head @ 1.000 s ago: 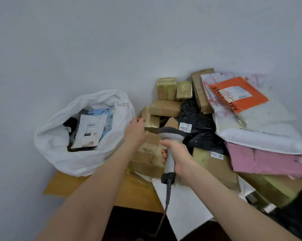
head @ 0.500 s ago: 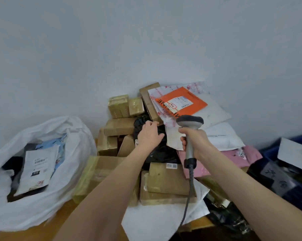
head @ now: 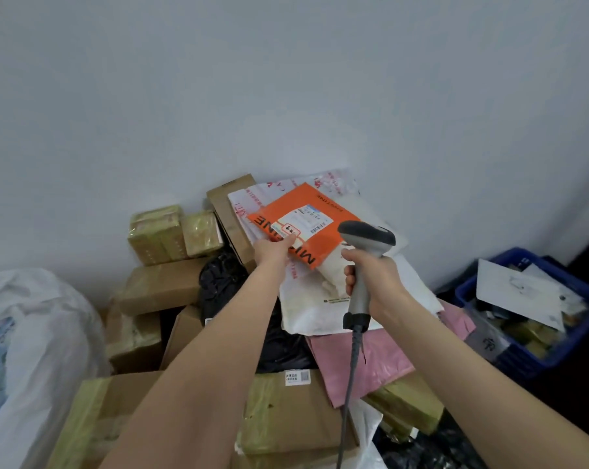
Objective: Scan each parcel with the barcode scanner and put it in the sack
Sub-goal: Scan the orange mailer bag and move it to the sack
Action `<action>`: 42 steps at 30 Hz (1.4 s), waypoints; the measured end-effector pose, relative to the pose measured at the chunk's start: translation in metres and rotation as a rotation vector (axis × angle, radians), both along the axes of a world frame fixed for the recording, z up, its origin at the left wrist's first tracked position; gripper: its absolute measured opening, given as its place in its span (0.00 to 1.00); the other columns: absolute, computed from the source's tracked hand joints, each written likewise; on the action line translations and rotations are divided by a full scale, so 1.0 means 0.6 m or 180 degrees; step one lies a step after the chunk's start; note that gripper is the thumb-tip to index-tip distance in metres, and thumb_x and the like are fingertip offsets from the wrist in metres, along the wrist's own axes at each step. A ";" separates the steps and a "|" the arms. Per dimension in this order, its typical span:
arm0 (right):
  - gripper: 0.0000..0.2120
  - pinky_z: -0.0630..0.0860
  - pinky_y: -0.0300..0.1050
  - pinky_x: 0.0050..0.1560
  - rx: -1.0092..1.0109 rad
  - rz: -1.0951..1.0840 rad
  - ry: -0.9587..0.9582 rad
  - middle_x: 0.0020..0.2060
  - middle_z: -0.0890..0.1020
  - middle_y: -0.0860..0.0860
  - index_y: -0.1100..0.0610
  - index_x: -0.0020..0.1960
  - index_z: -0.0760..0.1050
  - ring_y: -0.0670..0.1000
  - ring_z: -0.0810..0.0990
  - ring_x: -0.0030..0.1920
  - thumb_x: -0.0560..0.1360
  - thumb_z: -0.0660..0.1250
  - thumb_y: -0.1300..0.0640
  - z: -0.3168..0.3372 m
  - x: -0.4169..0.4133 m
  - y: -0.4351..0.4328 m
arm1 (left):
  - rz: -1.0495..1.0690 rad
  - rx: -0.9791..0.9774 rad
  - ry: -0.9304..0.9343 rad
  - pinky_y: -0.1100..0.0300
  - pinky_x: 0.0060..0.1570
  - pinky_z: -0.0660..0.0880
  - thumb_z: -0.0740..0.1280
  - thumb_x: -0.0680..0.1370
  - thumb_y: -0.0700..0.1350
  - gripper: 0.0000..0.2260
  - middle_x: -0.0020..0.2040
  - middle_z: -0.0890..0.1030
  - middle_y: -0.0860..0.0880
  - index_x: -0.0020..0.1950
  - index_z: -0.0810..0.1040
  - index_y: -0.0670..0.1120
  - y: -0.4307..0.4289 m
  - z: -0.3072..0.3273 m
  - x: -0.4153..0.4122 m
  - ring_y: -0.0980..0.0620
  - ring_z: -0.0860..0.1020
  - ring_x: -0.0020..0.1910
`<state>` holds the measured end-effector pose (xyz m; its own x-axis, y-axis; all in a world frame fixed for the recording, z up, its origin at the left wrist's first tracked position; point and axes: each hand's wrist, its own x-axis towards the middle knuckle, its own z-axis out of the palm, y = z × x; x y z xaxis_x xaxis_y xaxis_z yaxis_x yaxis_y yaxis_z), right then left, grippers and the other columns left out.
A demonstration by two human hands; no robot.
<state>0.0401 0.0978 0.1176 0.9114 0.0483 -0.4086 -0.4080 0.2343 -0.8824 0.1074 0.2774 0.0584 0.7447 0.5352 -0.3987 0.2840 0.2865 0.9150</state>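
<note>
Fingers (head: 288, 241) of left hand (head: 272, 252): thumb lies on top of the orange parcel (head: 323, 243) at its near-left edge, touching the white label (head: 303, 225). The others are hidden under the edge, so I read it as a pinch, unconfirmed.
Right hand (head: 376, 282): fingers clenched round the handle of the barcode scanner (head: 367, 235). Its head is up, just over the parcel's right corner.

Position: orange parcel is topmost on the white mailers (head: 320, 299), at the back of the pile against the wall. Sack (head: 32, 333) is far left, well apart from it.

Step in hand (judgement): presenting this label for scanning.
- Lift the pinched edge so the label tilts toward the scanner window.
- Keep the thumb off the barcode strip (head: 321, 227), which sits at the label's far end from it.
- Hold the film flat; wrinkles or glare may spoil the read.
- Scanner seems close in, so draw it back slightly and aim left.
</note>
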 end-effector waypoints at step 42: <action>0.11 0.69 0.38 0.23 0.0061 0.1154 -0.0453 0.21 0.75 0.51 0.62 0.39 0.74 0.47 0.70 0.19 0.72 0.73 0.57 -0.021 -0.147 -0.054 | 0.0714 0.0276 -0.0301 0.65 0.28 0.77 0.71 0.75 0.41 0.06 0.43 0.85 0.51 0.51 0.80 0.46 -0.012 0.017 -0.275 0.57 0.83 0.35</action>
